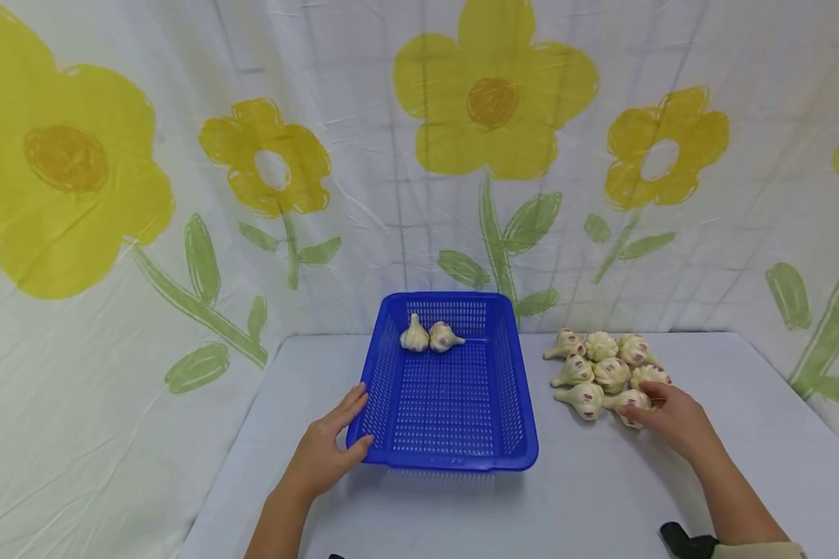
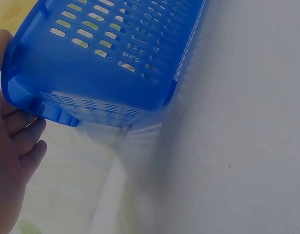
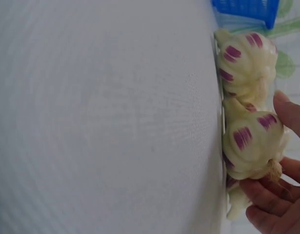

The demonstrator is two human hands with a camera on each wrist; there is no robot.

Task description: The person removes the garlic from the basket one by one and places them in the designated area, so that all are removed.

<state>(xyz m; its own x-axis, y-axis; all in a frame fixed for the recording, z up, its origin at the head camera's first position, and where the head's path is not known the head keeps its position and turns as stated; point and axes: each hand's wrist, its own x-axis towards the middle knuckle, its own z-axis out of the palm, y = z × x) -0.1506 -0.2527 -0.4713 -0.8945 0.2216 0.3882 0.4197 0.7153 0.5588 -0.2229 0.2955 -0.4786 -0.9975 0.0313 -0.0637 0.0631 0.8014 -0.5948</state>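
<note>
A blue perforated plastic basket stands mid-table, with two garlic bulbs inside near its far end. My left hand rests at the basket's near-left corner, thumb and fingers spread along the rim; the left wrist view shows the same hand beside the basket's wall. On the right, several white and purple garlic bulbs lie in a cluster. My right hand holds the nearest garlic bulb of that cluster, its fingers on the root end side and its thumb across from them.
The white tabletop runs around the basket and up to a flower-patterned curtain behind. A black object shows by the right wrist at the bottom edge.
</note>
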